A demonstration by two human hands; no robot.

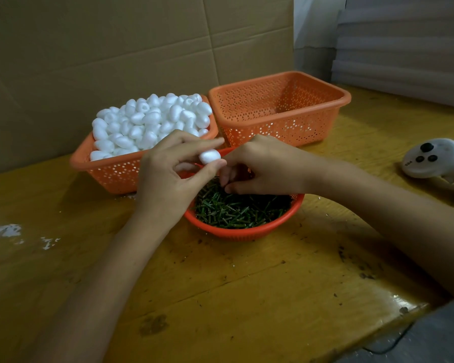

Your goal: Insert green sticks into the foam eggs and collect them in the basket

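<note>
Your left hand point(168, 176) pinches one white foam egg point(209, 156) over the round orange bowl point(236, 231) of green sticks point(236, 209). Your right hand point(262, 166) curls among them; its hold cannot be told. A skewed push may split the foam. The perforated orange basket point(110, 176) at 11 o'clock is heaped with eggs; the twin basket point(286, 119) at 1 o'clock shows none.

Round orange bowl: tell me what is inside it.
Loose green sticks fill the round orange bowl. The left hand, pinching a foam egg, and the right hand hide its far part.
</note>
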